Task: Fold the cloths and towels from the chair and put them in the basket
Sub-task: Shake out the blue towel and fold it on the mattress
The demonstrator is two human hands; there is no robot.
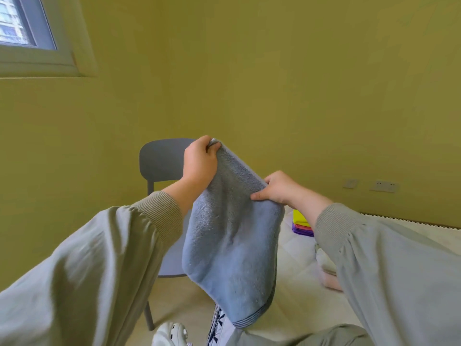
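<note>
White-framed window point(25, 28): upper left of the frame, no part in the work.
Grey plastic chair point(159, 161): centre left, against the olive wall. Its seat is mostly hidden behind the towel, and I cannot tell whether any cloths are left on it.
Left hand point(199, 166): raised in front of the chair back. The fingers are curled tight, and thumb and fingertips pinch the towel's upper corner.
Blue-grey terry towel point(232, 240): centre of the frame, held in the air between both hands. It hangs down to a striped hem at lower centre and looks doubled over.
Right hand point(277, 188): right of centre and lower than the left. It is closed round the towel's other top corner, thumb in front and fingers behind.
Stack of folded yellow, pink and purple cloths point(301, 223): right of centre on the quilted cream mattress point(294, 265), partly behind the right wrist.
Basket: not in view.
Risk, skewed fold: the hands are at uneven heights, so the top edge slopes. A fold made like this would likely leave the edges misaligned.
Risk, dropped corner: each hand grips only a small pinch of thick terry. If one shifts for the next fold, that corner could slip and the towel swing open.
Risk, dragging: the hem hangs low near the white shoe point(172, 333) and could brush it.
</note>
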